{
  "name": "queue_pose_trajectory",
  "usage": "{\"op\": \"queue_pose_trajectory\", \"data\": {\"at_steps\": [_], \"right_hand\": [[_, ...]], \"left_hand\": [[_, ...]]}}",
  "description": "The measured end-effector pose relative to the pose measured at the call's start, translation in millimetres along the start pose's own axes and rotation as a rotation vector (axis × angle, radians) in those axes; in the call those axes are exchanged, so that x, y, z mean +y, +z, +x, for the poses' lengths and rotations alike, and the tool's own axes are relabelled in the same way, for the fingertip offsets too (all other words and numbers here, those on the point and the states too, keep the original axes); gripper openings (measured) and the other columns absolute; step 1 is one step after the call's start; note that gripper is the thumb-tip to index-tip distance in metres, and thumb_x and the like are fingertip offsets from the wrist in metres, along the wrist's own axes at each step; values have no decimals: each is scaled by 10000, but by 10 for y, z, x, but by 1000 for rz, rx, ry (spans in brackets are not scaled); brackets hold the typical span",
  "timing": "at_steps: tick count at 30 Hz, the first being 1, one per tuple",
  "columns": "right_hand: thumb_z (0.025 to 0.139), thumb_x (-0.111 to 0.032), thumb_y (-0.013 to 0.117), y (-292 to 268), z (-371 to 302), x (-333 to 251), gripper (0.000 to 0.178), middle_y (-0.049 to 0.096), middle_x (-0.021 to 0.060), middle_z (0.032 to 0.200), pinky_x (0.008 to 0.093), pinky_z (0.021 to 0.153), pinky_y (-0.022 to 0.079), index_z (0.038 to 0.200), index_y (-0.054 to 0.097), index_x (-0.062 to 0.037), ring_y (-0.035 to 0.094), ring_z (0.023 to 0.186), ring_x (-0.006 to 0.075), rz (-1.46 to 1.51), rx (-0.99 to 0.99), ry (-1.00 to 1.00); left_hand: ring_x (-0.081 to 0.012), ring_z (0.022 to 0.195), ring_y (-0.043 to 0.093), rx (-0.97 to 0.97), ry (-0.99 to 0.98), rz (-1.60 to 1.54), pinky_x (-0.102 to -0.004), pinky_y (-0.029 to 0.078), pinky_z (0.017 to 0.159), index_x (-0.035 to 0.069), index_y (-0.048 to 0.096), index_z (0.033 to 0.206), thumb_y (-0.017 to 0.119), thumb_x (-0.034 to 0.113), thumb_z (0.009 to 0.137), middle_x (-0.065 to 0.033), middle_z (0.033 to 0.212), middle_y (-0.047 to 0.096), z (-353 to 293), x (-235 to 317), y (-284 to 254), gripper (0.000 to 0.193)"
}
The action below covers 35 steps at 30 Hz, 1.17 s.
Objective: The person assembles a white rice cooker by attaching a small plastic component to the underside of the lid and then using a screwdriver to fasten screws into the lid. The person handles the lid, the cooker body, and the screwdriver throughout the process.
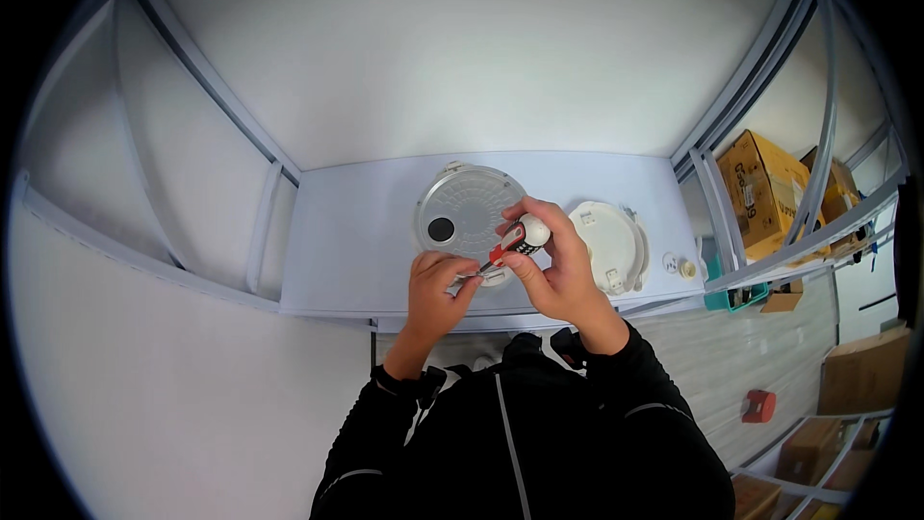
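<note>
Count on the bench: I am seeing two round lid-like parts, one screwdriver, and two small loose pieces.

The grey round plate [465, 209] with a dark hole is lying flat on the pale table [356, 250], directly beyond the hands. The white round cover [608, 243] is lying just to its right, apart from it. The two small round fittings [680, 266] are sitting near the table's right edge.

The right hand [558, 265] is closing its fingers around the screwdriver [515, 239], red, black and white handle, held above the near edge of the grey plate. The left hand [438, 284] is pinching the metal shaft end between thumb and fingers.

Room: white walls and a grey metal frame are enclosing the table. Cardboard boxes [765, 188] are sitting on shelving at right, more lower right; one red object [758, 405] is lying on the floor.
</note>
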State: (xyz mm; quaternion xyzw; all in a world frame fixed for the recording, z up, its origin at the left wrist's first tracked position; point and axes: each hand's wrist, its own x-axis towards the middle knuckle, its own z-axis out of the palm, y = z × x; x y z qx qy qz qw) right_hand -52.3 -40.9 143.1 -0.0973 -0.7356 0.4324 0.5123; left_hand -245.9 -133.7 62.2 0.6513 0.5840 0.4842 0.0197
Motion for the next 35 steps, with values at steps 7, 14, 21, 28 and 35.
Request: {"op": "queue_pose_trajectory", "data": {"at_steps": [7, 14, 21, 28, 35], "right_hand": [[972, -60, 772, 40, 4, 27, 625, 656, 166, 1346, 353, 896, 580, 1524, 479, -33, 713, 1066, 230, -5, -9, 4], [915, -80, 836, 43, 90, -8, 597, 640, 188, 1338, 378, 905, 578, 1449, 572, -33, 711, 1071, 270, -152, -43, -82], [793, -156, 955, 172, 176, -80, 617, 637, 131, 1120, 357, 859, 572, 1330, 683, -21, 704, 1005, 238, -347, 18, -83], [862, -69, 854, 283, 271, -195, 537, 682, 165, 1118, 339, 872, 563, 1358, 662, 8, 708, 1011, 249, -99, 14, 7], [893, -147, 832, 170, 311, -147, 598, 617, 225, 1327, 395, 911, 567, 1431, 615, -1, 674, 1158, 328, -293, -131, -199]], "left_hand": [[-242, 962, 680, 38, 13, -9, -401, 490, 910, 113, 773, 979, 883, 100, 775, -3, 955, 781, -22, -45, 34, 232], [-252, 954, 676, 34, 0, -45, -409, 502, 888, 106, 774, 965, 885, 95, 766, -22, 946, 761, -28, -67, 34, 228], [-280, 953, 665, 18, 10, -44, -416, 508, 876, 94, 769, 1002, 879, 89, 757, -50, 970, 739, -25, -91, 6, 268], [-289, 957, 659, 42, 39, -61, -418, 508, 872, 95, 764, 1011, 863, 69, 758, -53, 972, 735, -16, -75, -10, 273], [-296, 979, 662, -6, 81, -39, -488, 477, 963, 108, 755, 1018, 840, 98, 798, -61, 1000, 748, -52, -158, 19, 236]]}}
